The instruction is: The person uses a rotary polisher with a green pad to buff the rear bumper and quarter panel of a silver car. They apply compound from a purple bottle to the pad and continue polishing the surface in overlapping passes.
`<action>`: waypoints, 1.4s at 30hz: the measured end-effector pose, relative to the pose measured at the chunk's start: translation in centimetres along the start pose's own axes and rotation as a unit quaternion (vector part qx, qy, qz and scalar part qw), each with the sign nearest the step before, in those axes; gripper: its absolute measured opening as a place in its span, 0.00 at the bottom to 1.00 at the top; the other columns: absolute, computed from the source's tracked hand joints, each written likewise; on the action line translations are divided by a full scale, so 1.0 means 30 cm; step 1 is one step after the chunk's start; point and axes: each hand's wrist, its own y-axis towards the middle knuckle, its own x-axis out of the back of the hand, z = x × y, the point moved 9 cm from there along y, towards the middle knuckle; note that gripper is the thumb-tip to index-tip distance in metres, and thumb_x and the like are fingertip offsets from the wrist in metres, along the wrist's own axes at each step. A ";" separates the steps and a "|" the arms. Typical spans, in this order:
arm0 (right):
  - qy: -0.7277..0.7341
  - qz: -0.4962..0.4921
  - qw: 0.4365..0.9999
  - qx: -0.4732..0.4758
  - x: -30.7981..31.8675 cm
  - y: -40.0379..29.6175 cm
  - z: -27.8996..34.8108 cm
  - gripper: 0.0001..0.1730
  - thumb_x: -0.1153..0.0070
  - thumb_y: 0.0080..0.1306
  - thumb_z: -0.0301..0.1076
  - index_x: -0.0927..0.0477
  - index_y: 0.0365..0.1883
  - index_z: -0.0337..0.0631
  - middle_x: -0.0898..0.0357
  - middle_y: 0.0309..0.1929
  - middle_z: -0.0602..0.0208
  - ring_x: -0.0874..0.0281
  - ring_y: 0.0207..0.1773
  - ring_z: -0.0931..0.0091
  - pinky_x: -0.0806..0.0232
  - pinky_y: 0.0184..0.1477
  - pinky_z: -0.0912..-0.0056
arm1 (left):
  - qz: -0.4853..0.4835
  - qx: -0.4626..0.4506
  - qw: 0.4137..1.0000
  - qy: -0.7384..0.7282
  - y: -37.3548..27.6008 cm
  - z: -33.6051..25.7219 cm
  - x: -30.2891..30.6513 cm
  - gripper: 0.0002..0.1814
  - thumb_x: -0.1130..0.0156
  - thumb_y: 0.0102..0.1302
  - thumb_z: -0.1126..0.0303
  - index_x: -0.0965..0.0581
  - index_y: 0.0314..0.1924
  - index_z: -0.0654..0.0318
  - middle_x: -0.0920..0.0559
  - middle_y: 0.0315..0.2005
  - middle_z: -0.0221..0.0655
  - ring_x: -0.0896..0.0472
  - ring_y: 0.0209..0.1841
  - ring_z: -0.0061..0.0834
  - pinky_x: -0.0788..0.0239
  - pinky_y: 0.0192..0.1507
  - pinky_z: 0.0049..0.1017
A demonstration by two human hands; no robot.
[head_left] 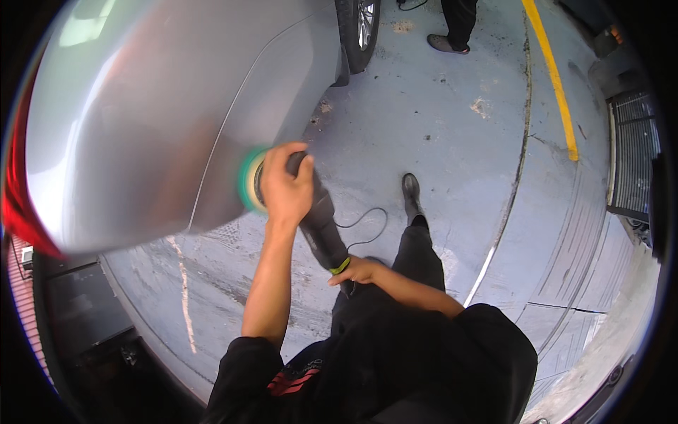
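Observation:
A dark car polisher (323, 225) runs between my two hands, its cord trailing from the back end. Over its head, my left hand (288, 183) is curled around the top. My right hand (357, 270) grips the rear of the body by a yellow-green band. The round green pad (247, 179), blurred at its edge, is up against the lower rear side of a silver car (175, 116); the exact contact is hidden behind the head. A curved panel seam passes just left of the pad. The car's red tail light (21, 185) shows at the far left.
A car wheel (363, 32) stands at the top, with another person's leg and shoe (450, 42) near it. The polisher's cord (378, 212) loops by my boot (410, 191). A yellow line (553, 79) marks the grey-blue floor (424, 127). A dark grille (630, 153) is at the right.

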 end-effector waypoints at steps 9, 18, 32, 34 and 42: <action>-0.128 -0.082 0.986 0.073 -0.237 -0.401 -0.185 0.48 0.21 0.53 0.36 0.35 0.69 0.40 0.23 0.53 0.68 0.25 0.52 0.75 0.32 0.58 0.66 | 0.013 0.231 0.921 -0.315 -0.398 0.172 0.205 0.27 0.19 0.51 0.75 0.25 0.48 0.64 0.14 0.37 0.38 0.15 0.39 0.27 0.21 0.44 0.29; 0.020 0.347 0.915 0.202 -0.316 -0.636 0.356 0.62 0.18 0.47 0.57 0.36 0.70 0.29 0.30 0.67 0.35 0.34 0.73 0.48 0.43 0.73 0.41 | 0.260 0.030 0.737 -0.623 -0.291 -0.581 0.028 0.29 0.17 0.48 0.74 0.30 0.42 0.61 0.15 0.37 0.37 0.14 0.39 0.28 0.22 0.46 0.30; 0.020 -0.233 0.960 0.156 0.578 -0.878 0.512 0.49 0.16 0.44 0.38 0.26 0.62 0.29 0.18 0.49 0.57 0.18 0.48 0.66 0.25 0.51 0.62 | 0.246 0.297 0.777 -0.497 -0.261 -0.070 -0.846 0.23 0.31 0.65 0.70 0.26 0.58 0.63 0.17 0.52 0.42 0.20 0.54 0.29 0.30 0.57 0.29; -0.043 -0.370 0.917 0.140 0.762 -0.921 0.434 0.40 0.19 0.49 0.34 0.23 0.59 0.30 0.18 0.50 0.61 0.20 0.49 0.70 0.26 0.53 0.65 | 0.304 0.404 0.775 -0.379 -0.428 0.320 -0.993 0.25 0.32 0.66 0.64 0.26 0.61 0.61 0.17 0.53 0.37 0.21 0.54 0.29 0.30 0.55 0.29; -0.354 -0.493 0.794 -0.032 1.319 -0.794 0.073 0.15 0.27 0.58 0.35 0.16 0.39 0.36 0.19 0.34 0.67 0.25 0.38 0.73 0.31 0.42 0.62 | 0.221 0.674 0.698 0.092 -0.867 1.927 -1.083 0.33 0.35 0.61 0.36 0.19 0.43 0.65 0.22 0.29 0.38 0.26 0.28 0.35 0.29 0.33 0.43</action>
